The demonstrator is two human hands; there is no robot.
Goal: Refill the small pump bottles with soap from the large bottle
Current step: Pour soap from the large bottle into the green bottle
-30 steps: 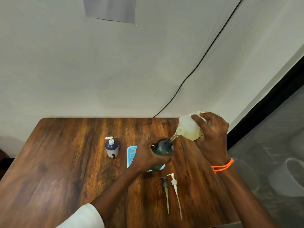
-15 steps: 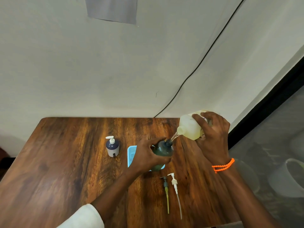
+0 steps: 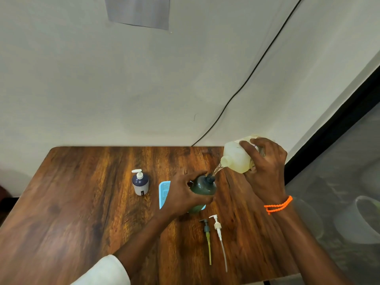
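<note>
My right hand (image 3: 265, 167) grips the large pale yellow bottle (image 3: 236, 159), tipped with its spout down to the left. A thin clear stream of soap runs from the spout into the open neck of a dark green small bottle (image 3: 203, 187). My left hand (image 3: 183, 194) holds that green bottle upright over a light blue tray (image 3: 163, 192). Further left, a dark blue small bottle (image 3: 140, 183) with a white pump stands by itself. Two loose pump heads lie near the front: a grey one with a yellow tube (image 3: 207, 235) and a white one (image 3: 219, 231).
The wooden table (image 3: 82, 212) ends just right of my right arm, where the floor and pale round pots (image 3: 368, 219) lie below. A black cable (image 3: 242, 83) runs down the wall behind the table.
Soap keeps streaming into the green bottle. Both hands and both bottles hold nearly the same position.
</note>
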